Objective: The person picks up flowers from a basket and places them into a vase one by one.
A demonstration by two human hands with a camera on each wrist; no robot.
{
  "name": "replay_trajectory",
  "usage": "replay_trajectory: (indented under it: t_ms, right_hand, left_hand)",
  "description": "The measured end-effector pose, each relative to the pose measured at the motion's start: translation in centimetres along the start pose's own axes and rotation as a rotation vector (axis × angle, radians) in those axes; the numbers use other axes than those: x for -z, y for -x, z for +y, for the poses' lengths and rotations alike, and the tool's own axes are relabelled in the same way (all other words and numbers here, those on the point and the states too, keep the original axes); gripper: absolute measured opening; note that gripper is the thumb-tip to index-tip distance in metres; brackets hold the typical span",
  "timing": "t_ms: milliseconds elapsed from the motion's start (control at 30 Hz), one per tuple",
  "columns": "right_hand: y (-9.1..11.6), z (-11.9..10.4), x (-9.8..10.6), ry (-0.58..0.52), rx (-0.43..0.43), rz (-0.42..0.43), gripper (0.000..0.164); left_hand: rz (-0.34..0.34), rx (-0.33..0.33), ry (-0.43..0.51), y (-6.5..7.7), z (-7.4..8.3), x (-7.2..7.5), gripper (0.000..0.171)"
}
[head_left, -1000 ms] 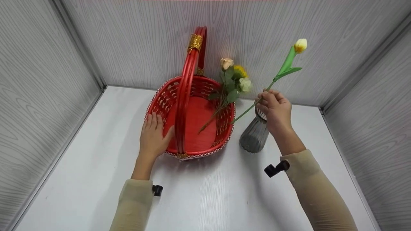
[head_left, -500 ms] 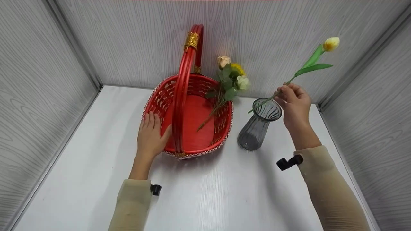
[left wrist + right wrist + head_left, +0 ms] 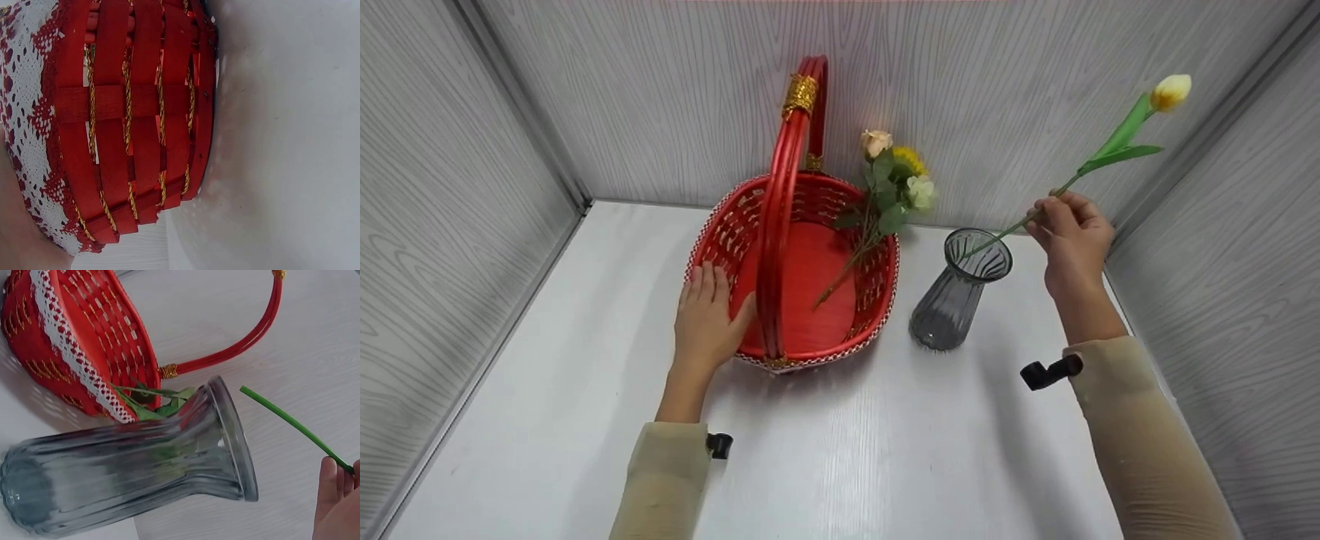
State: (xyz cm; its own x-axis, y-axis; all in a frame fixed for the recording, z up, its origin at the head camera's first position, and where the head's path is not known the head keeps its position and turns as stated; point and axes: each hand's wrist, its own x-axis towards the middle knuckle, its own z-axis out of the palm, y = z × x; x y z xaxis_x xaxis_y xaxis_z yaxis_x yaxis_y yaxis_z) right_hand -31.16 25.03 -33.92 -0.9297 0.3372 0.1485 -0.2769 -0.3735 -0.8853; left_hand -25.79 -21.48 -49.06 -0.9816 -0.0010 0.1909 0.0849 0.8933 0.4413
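Right hand (image 3: 1076,244) pinching a tulip (image 3: 1126,131)
It leans at two o'clock of the vase (image 3: 949,311) (stem tip outside its mouth); left hand (image 3: 705,322), fingers straight, rests on the basket (image 3: 810,255) at eight o'clock.

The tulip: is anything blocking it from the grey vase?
Nothing visible. The right hand pinches the tulip by its stem, and the right wrist view shows only a gap between the stem's lower end and the open mouth of the grey vase. The red basket stands to one side.
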Motion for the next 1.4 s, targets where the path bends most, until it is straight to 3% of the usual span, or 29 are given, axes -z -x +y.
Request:
replay_trajectory:
  t_ms: [233, 433, 667, 867, 1000, 1400]
  right_hand:
    - [-0.2, 1.0, 0.5, 0.127, 0.107, -0.009, 0.013]
    - [-0.3, 1.5, 0.7, 0.199, 0.144, -0.045, 0.008]
    - [-0.4, 1.8, 0.8, 0.297, 0.131, -0.106, 0.008]
    - [-0.2, 2.3, 0.4, 0.388, 0.118, -0.236, 0.020]
    - [-0.1, 2.5, 0.2, 0.419, 0.125, -0.291, 0.016]
    - [0.0, 2.4, -0.8, 0.568, 0.098, -0.331, 0.009]
  left_hand:
    - [-0.001, 0.003, 0.006, 0.2, 0.0, 0.1, 0.085]
    - [-0.005, 0.002, 0.009, 0.0, 0.1, 0.1, 0.087]
    - [-0.018, 0.002, 0.005, -0.2, 0.2, 0.1, 0.088]
    - [-0.020, 0.009, -0.005, 0.0, 0.2, 0.2, 0.088]
    - [-0.024, 0.010, 0.000, 0.0, 0.2, 0.1, 0.088]
    - [-0.013, 0.008, 0.009, 0.1, 0.2, 0.1, 0.087]
